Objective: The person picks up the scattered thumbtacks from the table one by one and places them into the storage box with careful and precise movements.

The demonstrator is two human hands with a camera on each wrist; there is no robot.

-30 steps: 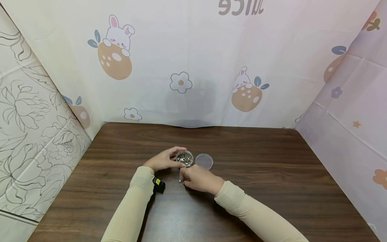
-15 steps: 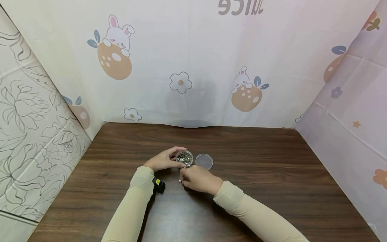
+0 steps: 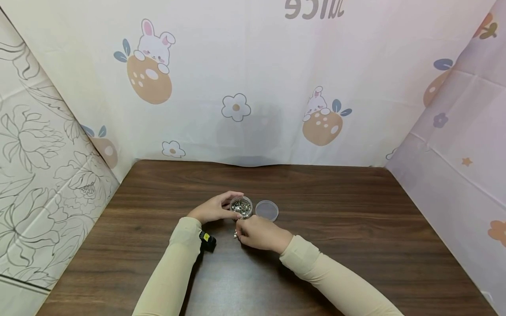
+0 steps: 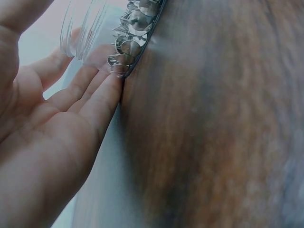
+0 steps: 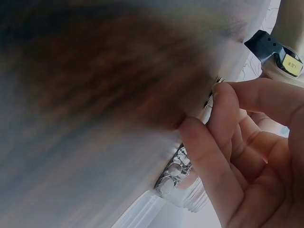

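Note:
A clear round jar point(image 3: 247, 198), without its lid on, stands upright on the table. Small shiny metal thumbtacks point(image 4: 130, 45) with round heads fill its lower part. My left hand point(image 3: 213, 209) holds the jar from its left side, fingers behind and thumb in front. Just in front of the jar is my right hand point(image 3: 262, 232), its thumb and index finger bent together low over the table. At these fingertips I see a few loose silvery thumbtacks point(image 3: 235, 235), pinched right at the tabletop; the fingers hide part of them.
The clear round lid point(image 3: 267, 211) lies flat to the right of the jar. A black wrist-camera mount point(image 3: 207, 242) with a yellow label sits at the left wrist. Around the dark wooden table point(image 3: 348, 210) hang printed curtains at the back and sides.
My right fingertips shift slightly over the loose thumbtacks, which show a little more now. The left hand, jar and lid stay in place.

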